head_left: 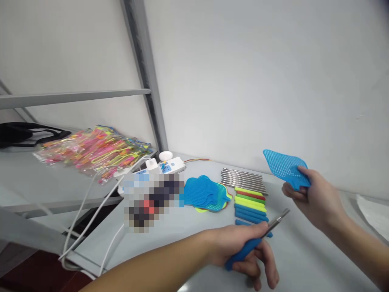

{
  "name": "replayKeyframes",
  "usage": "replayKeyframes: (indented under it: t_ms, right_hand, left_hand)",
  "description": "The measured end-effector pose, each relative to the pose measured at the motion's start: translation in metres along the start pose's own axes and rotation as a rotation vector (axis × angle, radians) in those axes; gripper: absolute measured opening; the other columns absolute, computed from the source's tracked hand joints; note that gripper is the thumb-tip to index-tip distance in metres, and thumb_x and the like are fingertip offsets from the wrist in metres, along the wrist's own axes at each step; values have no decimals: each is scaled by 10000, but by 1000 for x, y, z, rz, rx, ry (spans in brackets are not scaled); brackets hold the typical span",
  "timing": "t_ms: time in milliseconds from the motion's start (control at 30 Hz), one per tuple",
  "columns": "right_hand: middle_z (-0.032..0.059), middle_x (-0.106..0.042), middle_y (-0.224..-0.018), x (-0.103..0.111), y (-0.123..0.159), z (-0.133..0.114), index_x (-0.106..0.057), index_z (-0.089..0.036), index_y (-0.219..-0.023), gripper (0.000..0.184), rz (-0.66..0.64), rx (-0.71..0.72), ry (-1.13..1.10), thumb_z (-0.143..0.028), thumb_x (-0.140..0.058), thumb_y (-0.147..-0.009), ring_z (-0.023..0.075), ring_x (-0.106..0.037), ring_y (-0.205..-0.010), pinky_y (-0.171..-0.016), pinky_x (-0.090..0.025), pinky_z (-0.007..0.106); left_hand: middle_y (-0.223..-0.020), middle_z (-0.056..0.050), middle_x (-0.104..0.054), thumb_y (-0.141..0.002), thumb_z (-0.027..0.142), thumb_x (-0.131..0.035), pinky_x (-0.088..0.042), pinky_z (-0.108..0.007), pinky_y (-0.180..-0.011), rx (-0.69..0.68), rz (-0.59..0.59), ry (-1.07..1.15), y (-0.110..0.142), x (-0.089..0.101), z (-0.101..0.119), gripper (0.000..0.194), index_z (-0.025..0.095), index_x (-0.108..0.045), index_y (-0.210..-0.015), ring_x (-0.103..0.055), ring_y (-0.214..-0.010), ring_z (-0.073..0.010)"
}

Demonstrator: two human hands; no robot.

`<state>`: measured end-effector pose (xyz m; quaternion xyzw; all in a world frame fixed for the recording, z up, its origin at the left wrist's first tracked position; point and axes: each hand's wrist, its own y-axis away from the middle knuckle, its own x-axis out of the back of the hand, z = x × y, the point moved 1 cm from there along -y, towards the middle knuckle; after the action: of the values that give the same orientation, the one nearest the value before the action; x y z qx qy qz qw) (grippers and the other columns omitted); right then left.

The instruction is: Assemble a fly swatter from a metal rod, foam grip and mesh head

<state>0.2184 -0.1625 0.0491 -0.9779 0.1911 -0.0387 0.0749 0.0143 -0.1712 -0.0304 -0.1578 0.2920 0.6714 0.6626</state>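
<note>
My left hand (pixel 223 245) is closed around a blue handle (pixel 244 253) low in the view. A shiny metal rod (pixel 280 219) sticks out of this handle, pointing up and right. Higher on the right, my right hand (pixel 323 196) pinches a blue mesh fly swatter head (pixel 282 164) near its narrow end. The rod tip and the swatter head are apart. Beyond my left hand lies a row of handle sleeves (pixel 249 209) in yellow, red, green and blue. Behind them are several metal rods (pixel 241 179) side by side. A stack of mesh swatter heads (pixel 202 192), blue on top, lies to their left.
A white power strip (pixel 176 165) with plugs and white cables (pixel 105 205) occupies the table's left side, beside a pixelated patch. Bagged colourful items (pixel 100 152) fill the shelf at left, near a black strap-like object (pixel 30 134). A grey metal post (pixel 148 77) rises against the wall.
</note>
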Motion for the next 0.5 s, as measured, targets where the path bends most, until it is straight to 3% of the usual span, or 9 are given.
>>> replayKeyframes:
  t_ms: [100, 167, 267, 400, 500]
  right_hand:
    - [-97, -212, -467, 13, 25, 20, -240, -253, -606, 453, 283, -214, -186, -447, -583, -828, 81, -231, -391, -409, -336, 276]
    - [-100, -230, -475, 11, 36, 31, -286, -250, -617, 416, 365, -294, -275, -418, -612, -813, 74, -237, -390, -405, -328, 257]
    - [-89, -277, -478, 4, 44, 44, -356, -243, -635, 373, 344, -272, -307, -454, -597, -827, 80, -276, -393, -388, -298, 236]
    - [-41, -474, -524, 1, 47, 56, -476, -223, -681, 349, 282, -232, -313, -509, -604, -832, 107, -404, -457, -431, -347, 242]
    - [-22, -547, -549, 2, 49, 56, -528, -203, -719, 333, 190, -215, -319, -500, -631, -830, 92, -381, -449, -451, -338, 240]
  left_hand:
    - [-697, -23, -639, -1003, 476, -156, -479, -290, -563, -49, 52, 70, 5, -5, 7, 616, 140, -647, -846, -310, -279, -51]
    - [-684, -13, -629, -1004, 459, -219, -476, -281, -569, -68, 100, 80, 7, -8, 9, 528, 143, -631, -906, -323, -289, -45]
    - [-663, -7, -609, -997, 455, -260, -474, -276, -551, -87, 187, 80, 7, -10, 10, 488, 135, -622, -925, -316, -295, -39]
    - [-663, 5, -597, -991, 390, -296, -479, -275, -556, -114, 253, 90, 5, -11, 8, 400, 141, -607, -964, -300, -302, -31]
    - [-653, 12, -595, -997, 366, -279, -470, -266, -559, -135, 273, 116, 3, -11, 7, 379, 149, -589, -979, -293, -301, -25]
